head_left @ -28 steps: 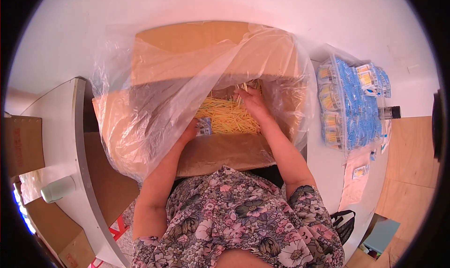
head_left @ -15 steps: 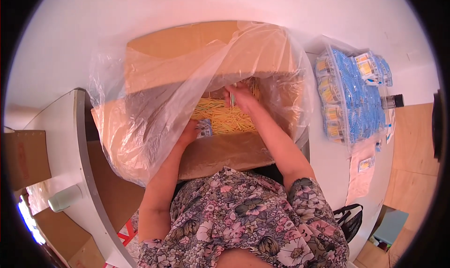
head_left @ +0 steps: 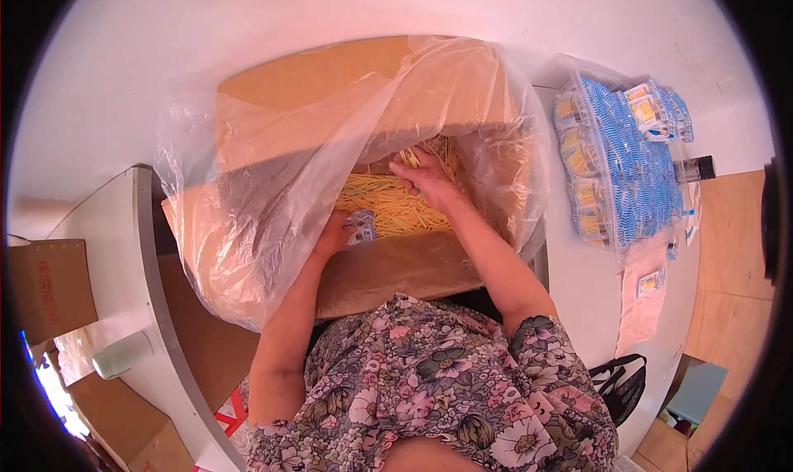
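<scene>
At frame centre, our right hand [head_left: 425, 179] grasps yellow sticks [head_left: 388, 203] inside the bag-lined cardboard box [head_left: 330, 84] while our left hand [head_left: 337, 228] holds a small blue packet [head_left: 361, 222] ready beside them.

Bright, even daylight-like light; white tabletop [head_left: 595, 290] nearly washed out. Soft glare on clear plastic liner [head_left: 273, 199], creases catching highlights. Box interior shaded, warm tint (yellow sticks [head_left: 388, 203] still readable). Strong fisheye bend, black vignette at corners. Blue-white blown-out patch at lower left edge. Centre sharp; rim slightly soft.
</scene>
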Action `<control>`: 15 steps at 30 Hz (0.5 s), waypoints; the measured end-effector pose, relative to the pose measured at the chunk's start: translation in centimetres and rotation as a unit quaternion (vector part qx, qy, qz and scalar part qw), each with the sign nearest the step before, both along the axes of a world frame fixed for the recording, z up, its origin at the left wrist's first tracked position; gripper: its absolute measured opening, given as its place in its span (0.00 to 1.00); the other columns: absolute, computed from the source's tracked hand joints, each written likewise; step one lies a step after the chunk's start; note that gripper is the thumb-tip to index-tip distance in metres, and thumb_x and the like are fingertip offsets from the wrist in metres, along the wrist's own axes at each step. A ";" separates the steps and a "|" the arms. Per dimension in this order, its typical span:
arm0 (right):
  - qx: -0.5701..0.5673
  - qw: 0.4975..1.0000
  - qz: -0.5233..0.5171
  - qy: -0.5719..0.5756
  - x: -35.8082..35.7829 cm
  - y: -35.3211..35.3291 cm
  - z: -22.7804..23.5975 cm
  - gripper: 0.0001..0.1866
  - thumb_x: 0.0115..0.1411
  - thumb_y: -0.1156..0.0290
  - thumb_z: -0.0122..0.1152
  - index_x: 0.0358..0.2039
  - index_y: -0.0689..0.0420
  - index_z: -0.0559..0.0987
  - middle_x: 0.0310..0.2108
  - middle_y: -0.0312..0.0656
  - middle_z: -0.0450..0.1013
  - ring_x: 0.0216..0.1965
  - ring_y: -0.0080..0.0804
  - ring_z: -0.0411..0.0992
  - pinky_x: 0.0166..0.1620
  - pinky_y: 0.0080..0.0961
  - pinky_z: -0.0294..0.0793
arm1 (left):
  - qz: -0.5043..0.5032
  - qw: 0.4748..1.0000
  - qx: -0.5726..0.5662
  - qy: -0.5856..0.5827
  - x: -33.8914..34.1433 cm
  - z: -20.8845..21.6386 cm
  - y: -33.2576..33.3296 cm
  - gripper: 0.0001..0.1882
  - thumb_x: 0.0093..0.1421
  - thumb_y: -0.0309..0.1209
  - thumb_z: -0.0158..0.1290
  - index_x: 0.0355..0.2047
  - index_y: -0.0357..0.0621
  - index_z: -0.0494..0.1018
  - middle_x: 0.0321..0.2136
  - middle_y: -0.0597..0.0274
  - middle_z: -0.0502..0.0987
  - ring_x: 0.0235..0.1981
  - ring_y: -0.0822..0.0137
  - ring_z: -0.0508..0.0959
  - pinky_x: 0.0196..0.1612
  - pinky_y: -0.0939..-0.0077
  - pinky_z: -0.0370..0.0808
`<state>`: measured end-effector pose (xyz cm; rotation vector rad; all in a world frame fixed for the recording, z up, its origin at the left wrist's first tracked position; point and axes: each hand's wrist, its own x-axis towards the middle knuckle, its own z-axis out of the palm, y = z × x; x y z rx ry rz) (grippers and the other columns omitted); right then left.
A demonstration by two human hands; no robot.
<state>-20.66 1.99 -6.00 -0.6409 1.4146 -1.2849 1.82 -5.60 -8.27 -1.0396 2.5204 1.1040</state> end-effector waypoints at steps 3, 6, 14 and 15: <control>-0.003 1.000 -0.019 -0.003 -0.2 -0.4 0.5 0.13 0.57 0.58 0.58 0.34 0.53 0.69 0.19 0.29 0.64 0.18 0.17 0.60 0.17 0.16 0.56 | -0.008 1.000 -0.014 -0.004 -0.2 0.3 0.2 0.19 0.51 0.33 0.56 0.44 0.43 0.73 0.39 0.46 0.76 0.43 0.51 0.75 0.46 0.64 0.70; 0.011 0.985 -0.047 -0.164 -1.6 -1.0 -0.3 0.11 0.59 0.59 0.53 0.34 0.53 0.69 0.22 0.33 0.65 0.18 0.19 0.61 0.17 0.16 0.56 | -0.008 1.000 0.000 0.006 -0.4 0.1 0.3 0.20 0.50 0.33 0.56 0.44 0.43 0.72 0.39 0.46 0.76 0.42 0.51 0.75 0.46 0.63 0.70; 0.015 0.964 -0.089 -0.252 -0.5 -0.4 -0.9 0.13 0.62 0.55 0.49 0.34 0.52 0.70 0.21 0.29 0.62 0.18 0.17 0.57 0.16 0.14 0.52 | -0.012 0.998 -0.029 0.048 -0.4 0.3 0.6 0.21 0.49 0.32 0.57 0.45 0.43 0.72 0.39 0.47 0.76 0.42 0.51 0.75 0.45 0.63 0.71; 0.015 0.963 -0.090 -0.252 -0.5 -0.4 -1.1 0.13 0.62 0.55 0.49 0.34 0.52 0.70 0.21 0.29 0.62 0.18 0.17 0.57 0.16 0.14 0.52 | -0.011 0.997 -0.037 0.073 -0.4 0.5 0.6 0.21 0.49 0.32 0.57 0.45 0.43 0.72 0.39 0.48 0.76 0.42 0.51 0.75 0.45 0.63 0.71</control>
